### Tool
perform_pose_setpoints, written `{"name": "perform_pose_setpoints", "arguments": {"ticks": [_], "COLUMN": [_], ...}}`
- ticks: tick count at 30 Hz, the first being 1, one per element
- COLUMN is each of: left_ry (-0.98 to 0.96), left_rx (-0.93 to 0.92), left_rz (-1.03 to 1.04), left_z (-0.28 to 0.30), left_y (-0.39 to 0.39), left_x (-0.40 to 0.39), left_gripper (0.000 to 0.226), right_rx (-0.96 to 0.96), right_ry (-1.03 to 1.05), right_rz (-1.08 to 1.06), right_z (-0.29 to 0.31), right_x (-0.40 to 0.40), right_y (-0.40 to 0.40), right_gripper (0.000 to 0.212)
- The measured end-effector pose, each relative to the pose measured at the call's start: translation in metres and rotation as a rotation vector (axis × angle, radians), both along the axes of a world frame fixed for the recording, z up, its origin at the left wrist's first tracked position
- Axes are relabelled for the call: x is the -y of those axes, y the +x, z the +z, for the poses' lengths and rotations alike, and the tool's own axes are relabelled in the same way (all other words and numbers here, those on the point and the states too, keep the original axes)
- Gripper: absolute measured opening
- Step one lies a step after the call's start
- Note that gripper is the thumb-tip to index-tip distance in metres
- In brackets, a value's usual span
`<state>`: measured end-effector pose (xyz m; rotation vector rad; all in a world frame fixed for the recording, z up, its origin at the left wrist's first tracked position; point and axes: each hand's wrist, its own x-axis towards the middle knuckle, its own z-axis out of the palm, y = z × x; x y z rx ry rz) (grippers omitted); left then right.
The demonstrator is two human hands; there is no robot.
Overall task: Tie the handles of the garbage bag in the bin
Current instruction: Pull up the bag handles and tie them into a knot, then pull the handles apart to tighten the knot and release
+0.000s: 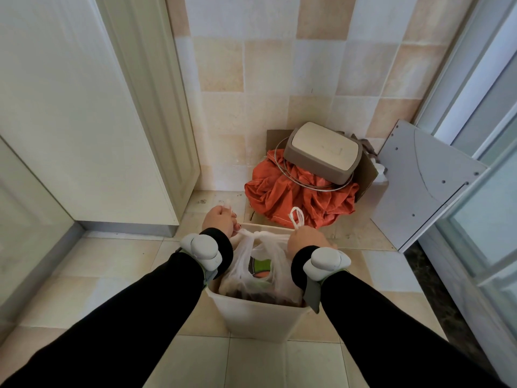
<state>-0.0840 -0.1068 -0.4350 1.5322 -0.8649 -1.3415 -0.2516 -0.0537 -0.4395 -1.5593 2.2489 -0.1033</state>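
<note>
A white plastic garbage bag (275,264) sits in a cream bin (260,317) on the tiled floor, with rubbish showing through it. Its two handles cross in a knot (258,234) above the bag's mouth. My left hand (219,221) is closed on the left handle, whose end sticks out past my fingers. My right hand (306,238) grips the right handle, and a loop (297,217) of it stands up above my fist. Both hands pull outward from the knot. Each wrist wears a white tracker.
Behind the bin lies a crumpled orange cloth (299,194) with a wire ring and a grey-and-cream bin lid (321,152) on top. A grey panel (425,180) leans at the right. Cabinet doors (84,113) stand at the left, a glass door frame at the right.
</note>
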Motion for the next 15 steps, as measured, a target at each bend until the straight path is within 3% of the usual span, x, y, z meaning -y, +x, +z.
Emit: {"name": "perform_pose_setpoints", "arguments": {"ticks": [15], "left_ry": [-0.070], "left_rx": [0.162], "left_rz": [0.146], "left_z": [-0.009], "left_y": [0.029], "left_x": [-0.001], "left_gripper": [0.039], "right_rx": [-0.073], "right_ry": [-0.012], "right_rz": [-0.089], "right_z": [-0.021], "right_x": [-0.013], "right_y": [-0.036], "right_gripper": [0.028]}}
